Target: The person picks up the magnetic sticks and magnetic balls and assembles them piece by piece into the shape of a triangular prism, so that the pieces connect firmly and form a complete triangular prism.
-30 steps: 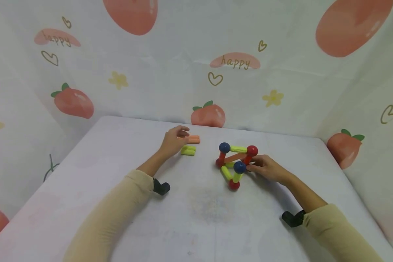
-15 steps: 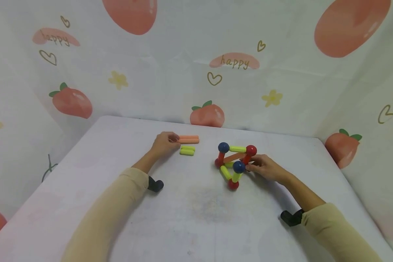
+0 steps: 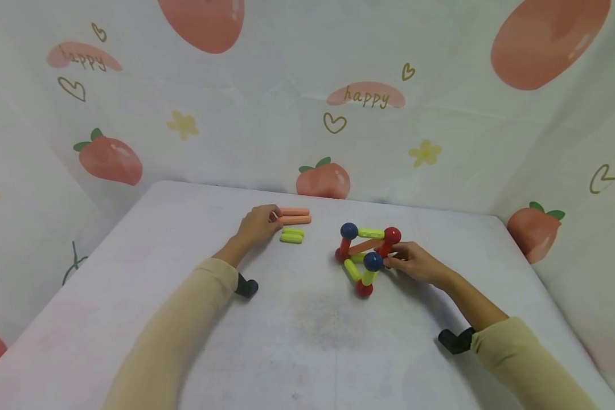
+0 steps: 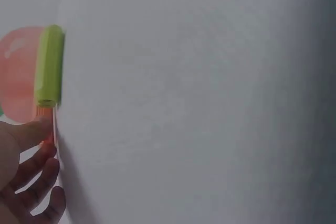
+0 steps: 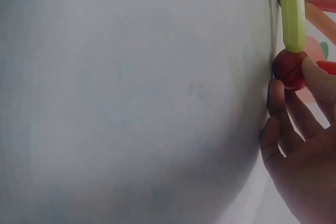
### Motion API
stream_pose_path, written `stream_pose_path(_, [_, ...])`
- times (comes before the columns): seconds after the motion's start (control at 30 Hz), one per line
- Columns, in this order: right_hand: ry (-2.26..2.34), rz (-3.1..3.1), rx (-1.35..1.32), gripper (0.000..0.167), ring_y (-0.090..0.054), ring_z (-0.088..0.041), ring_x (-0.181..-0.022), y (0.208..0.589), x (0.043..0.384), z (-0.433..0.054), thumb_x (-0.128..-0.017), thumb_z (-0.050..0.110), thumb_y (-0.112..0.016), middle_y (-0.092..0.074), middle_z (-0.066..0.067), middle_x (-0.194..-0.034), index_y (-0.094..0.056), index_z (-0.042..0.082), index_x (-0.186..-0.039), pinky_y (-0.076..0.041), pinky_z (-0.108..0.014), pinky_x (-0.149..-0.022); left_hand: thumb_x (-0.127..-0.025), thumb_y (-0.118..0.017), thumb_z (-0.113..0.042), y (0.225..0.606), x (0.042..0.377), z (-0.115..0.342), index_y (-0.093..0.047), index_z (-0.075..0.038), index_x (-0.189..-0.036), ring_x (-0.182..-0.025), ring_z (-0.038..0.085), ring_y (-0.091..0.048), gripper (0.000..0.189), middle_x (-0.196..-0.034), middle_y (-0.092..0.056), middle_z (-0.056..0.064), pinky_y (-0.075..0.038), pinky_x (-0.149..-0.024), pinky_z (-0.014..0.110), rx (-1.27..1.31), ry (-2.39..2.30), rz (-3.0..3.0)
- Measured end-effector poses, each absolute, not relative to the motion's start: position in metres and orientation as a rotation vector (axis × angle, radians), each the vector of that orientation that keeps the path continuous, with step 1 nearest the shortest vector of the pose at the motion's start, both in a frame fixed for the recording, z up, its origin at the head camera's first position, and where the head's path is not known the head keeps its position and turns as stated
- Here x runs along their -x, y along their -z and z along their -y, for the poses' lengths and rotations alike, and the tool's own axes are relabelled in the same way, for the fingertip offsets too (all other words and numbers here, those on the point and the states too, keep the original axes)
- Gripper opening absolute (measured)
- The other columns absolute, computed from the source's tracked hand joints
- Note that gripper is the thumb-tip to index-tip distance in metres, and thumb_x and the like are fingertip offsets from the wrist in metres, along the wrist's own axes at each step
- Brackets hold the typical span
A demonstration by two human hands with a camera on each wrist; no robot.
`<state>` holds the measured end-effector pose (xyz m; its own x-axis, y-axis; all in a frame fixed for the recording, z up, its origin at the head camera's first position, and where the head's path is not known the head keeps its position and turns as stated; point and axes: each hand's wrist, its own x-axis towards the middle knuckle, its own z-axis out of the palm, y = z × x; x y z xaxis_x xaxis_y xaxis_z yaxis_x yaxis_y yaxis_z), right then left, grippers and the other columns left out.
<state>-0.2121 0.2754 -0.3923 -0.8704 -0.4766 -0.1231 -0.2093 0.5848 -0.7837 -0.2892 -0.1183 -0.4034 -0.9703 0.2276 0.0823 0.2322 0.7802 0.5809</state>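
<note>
White table [image 3: 312, 364] stretches toward six, its twelve-o'clock edge near orange sticks [image 3: 296, 220]; left hand [image 3: 258, 225] pinches these, right hand [image 3: 417, 262] a red ball [image 5: 287, 68].

Shows blue and red on balls [image 3: 373, 262], yellow-green on short sticks [image 3: 291, 238], orange on long sticks [image 3: 295, 220], beige on sleeves [image 3: 156, 344], pink peaches [image 3: 323, 181] and yellow flowers [image 3: 425, 153] on the white backdrop [image 3: 266, 122].

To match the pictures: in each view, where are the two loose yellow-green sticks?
Head: left of centre; the yellow-green sticks lie just below the orange sticks.
Left wrist: near the left edge, above the left hand; only one shows clearly.
Right wrist: not in it.
Shared landmark: the left hand, in head and left wrist.
</note>
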Motion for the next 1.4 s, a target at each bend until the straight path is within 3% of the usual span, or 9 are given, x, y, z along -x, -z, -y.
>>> stream_pose_path(0.2, [1.168,-2.501,0.604,0.035,-0.059,-0.028,-0.101,0.394,0.213,-0.277,-0.099,0.011,-0.062,-0.067,-0.014,-0.115,-0.06,-0.004,-0.13,-0.051,-0.03,-0.085,-0.099,-0.06,-0.011,0.401,0.289,0.122,-0.06,0.004,-0.117,-0.103,0.031,-0.061,0.024,-0.113,-0.064,0.018,-0.05,-0.091,0.044,0.46,1.215,2.802])
stream_pose_path(0.33, [1.184,-2.501,0.624,0.033,-0.059,-0.028,-0.1,0.395,0.213,-0.277,-0.099,0.01,-0.061,-0.067,-0.013,-0.114,-0.06,-0.003,-0.129,-0.051,-0.029,-0.085,-0.099,-0.062,-0.013,0.395,0.288,0.122,-0.061,0.008,-0.117,-0.101,0.034,-0.062,0.027,-0.111,-0.065,0.02,-0.051,-0.088,0.04,0.515,1.394,2.656])
stream_pose_path(0.5, [1.176,-2.51,0.591,0.034,-0.06,-0.028,-0.102,0.395,0.213,-0.276,-0.098,0.012,-0.062,-0.067,-0.014,-0.116,-0.061,-0.003,-0.129,-0.051,-0.029,-0.086,-0.099,-0.061,-0.012,0.384,0.278,0.117,-0.061,0.003,-0.12,-0.098,0.035,-0.066,0.026,-0.111,-0.068,0.017,-0.054,-0.082,0.042,0.503,1.669,2.61])
stream_pose_path(0.73, [1.162,-2.507,0.57,0.036,-0.06,-0.03,-0.104,0.393,0.212,-0.276,-0.099,0.013,-0.062,-0.066,-0.016,-0.118,-0.059,-0.003,-0.131,-0.051,-0.033,-0.087,-0.095,-0.068,-0.017,0.381,0.255,0.096,-0.066,-0.003,-0.116,-0.097,0.023,-0.067,0.025,-0.107,-0.07,0.016,-0.055,-0.086,0.036,0.521,1.94,2.679])
stream_pose_path(0.9, [1.163,-2.507,0.567,0.036,-0.06,-0.029,-0.104,0.394,0.213,-0.276,-0.099,0.013,-0.062,-0.067,-0.015,-0.117,-0.06,-0.004,-0.131,-0.052,-0.032,-0.087,-0.094,-0.069,-0.015,0.388,0.239,0.074,-0.068,-0.002,-0.115,-0.093,0.023,-0.071,0.024,-0.105,-0.071,0.018,-0.057,-0.084,0.037,0.727,1.995,2.676])
stream_pose_path(1.07, [1.166,-2.505,0.576,0.037,-0.06,-0.028,-0.103,0.394,0.213,-0.276,-0.099,0.014,-0.062,-0.067,-0.015,-0.118,-0.06,-0.003,-0.13,-0.051,-0.033,-0.087,-0.093,-0.07,-0.012,0.391,0.226,0.053,-0.069,-0.001,-0.115,-0.09,0.024,-0.071,0.025,-0.098,-0.073,0.008,-0.056,-0.08,0.038,0.935,1.95,2.657])
stream_pose_path(1.23, [1.169,-2.502,0.598,0.036,-0.06,-0.028,-0.104,0.394,0.213,-0.276,-0.099,0.015,-0.062,-0.067,-0.015,-0.118,-0.06,-0.003,-0.13,-0.051,-0.035,-0.089,-0.093,-0.071,-0.014,0.389,0.221,0.041,-0.069,-0.002,-0.115,-0.087,0.019,-0.07,0.025,-0.098,-0.072,0.006,-0.055,-0.083,0.028,0.986,1.934,2.646])
stream_pose_path(1.4, [1.18,-2.496,0.601,0.033,-0.06,-0.028,-0.104,0.394,0.213,-0.276,-0.099,0.013,-0.061,-0.067,-0.014,-0.116,-0.061,-0.003,-0.128,-0.05,-0.035,-0.09,-0.093,-0.071,-0.014,0.387,0.22,0.039,-0.069,-0.002,-0.113,-0.087,0.017,-0.069,0.024,-0.099,-0.072,0.007,-0.055,-0.083,0.028,0.983,1.936,2.626])
